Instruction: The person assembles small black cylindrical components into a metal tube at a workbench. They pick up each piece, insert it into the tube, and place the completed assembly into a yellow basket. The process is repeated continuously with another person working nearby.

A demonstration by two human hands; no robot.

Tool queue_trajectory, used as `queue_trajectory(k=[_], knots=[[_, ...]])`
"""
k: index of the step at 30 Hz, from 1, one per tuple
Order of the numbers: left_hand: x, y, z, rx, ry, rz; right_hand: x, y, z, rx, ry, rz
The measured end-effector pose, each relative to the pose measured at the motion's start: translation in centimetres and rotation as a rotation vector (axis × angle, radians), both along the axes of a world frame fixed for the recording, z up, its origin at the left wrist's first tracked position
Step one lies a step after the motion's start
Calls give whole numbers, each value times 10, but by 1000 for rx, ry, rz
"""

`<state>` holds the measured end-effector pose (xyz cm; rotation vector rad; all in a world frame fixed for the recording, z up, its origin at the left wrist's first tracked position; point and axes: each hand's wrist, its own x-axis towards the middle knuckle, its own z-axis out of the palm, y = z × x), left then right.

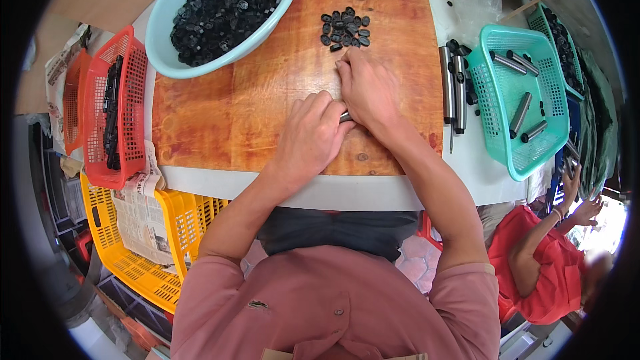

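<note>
My left hand (310, 130) is closed around a short metal tube (345, 117), and only its shiny end shows beside the fingers. Close against it, my right hand (370, 90) rests over the wooden board (233, 117) with its fingers curled together. Whatever those fingers hold, if anything, is hidden. Just beyond them lies a loose cluster of small black oval plastic pieces (345, 27). A large pale blue bowl (155, 40) at the far left is heaped with similar black pieces (227, 10).
Red basket (133, 100) at left holds dark strips; a yellow crate (170, 227) with newspaper stands below. At right, metal tubes (460, 97) lie beside the board, next to a green basket (517, 167) holding several more. A co-worker in red (540, 260) is at lower right.
</note>
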<state>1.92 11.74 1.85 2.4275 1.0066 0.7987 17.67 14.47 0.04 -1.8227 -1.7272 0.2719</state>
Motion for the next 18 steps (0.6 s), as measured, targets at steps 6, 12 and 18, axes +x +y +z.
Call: queue_trajectory(k=[6, 12, 18], knots=[[0, -4, -5, -36, 43, -15, -2, -6, -5, -4, -10, -24], [-5, -5, -1, 80, 61, 5, -1, 4, -5, -50, 196, -101], [-7, 2, -7, 23, 53, 41, 17, 9, -28, 69, 599, -138]])
